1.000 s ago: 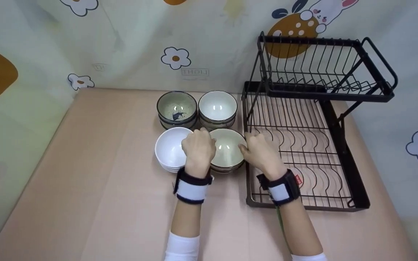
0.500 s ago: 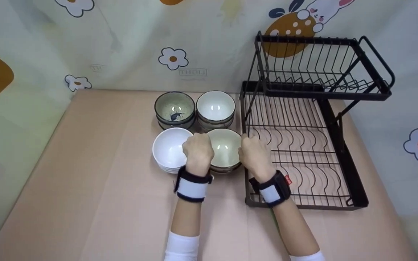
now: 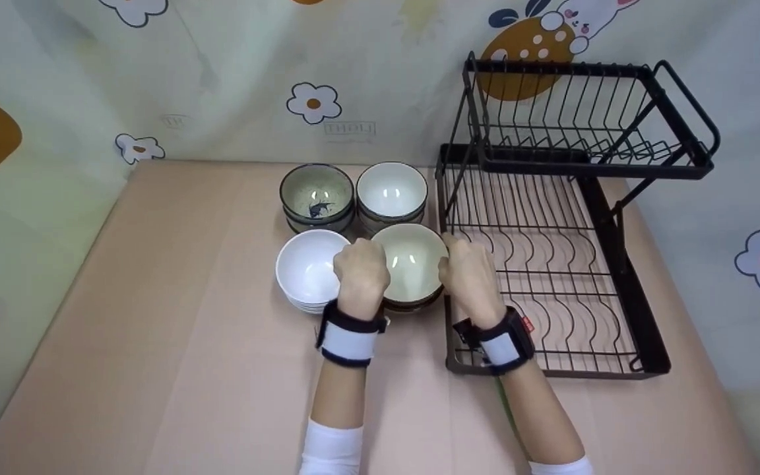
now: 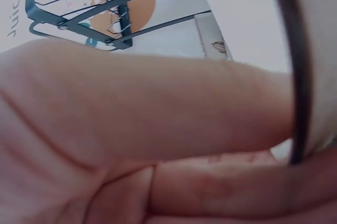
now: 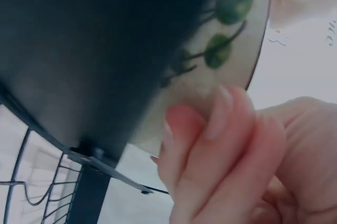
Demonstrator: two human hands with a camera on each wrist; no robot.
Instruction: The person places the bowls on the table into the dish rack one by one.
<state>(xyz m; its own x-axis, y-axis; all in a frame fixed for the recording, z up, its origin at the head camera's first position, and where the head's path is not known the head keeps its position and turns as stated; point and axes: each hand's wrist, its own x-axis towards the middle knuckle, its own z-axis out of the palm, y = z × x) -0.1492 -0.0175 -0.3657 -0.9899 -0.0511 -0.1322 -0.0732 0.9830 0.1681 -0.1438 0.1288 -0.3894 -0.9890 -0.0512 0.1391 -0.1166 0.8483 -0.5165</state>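
A pale green bowl (image 3: 411,260) sits slightly raised and tilted at the top of the front right stack, whose lower bowl (image 3: 413,307) shows a dark rim beneath it. My left hand (image 3: 361,272) grips its left rim; in the left wrist view the thumb (image 4: 158,108) lies on one side of the dark rim (image 4: 300,66) and fingers on the other. On the opposite side, my right hand (image 3: 471,277) holds the right rim. Its curled fingers (image 5: 210,150) touch the bowl's outer wall, which has a green leaf pattern (image 5: 217,50) in the right wrist view.
White stacked bowls (image 3: 309,267) stand close left of my left hand. Behind are a grey-green stack (image 3: 317,191) and a white-topped stack (image 3: 392,190). A black two-tier dish rack (image 3: 551,264) stands right, its left edge beside my right hand. A patterned cloth (image 3: 221,86) hangs behind the table.
The pale green bowl has risen a little from its stack and tipped. My right hand has closed on its right rim; my left hand has stayed nearly in place.
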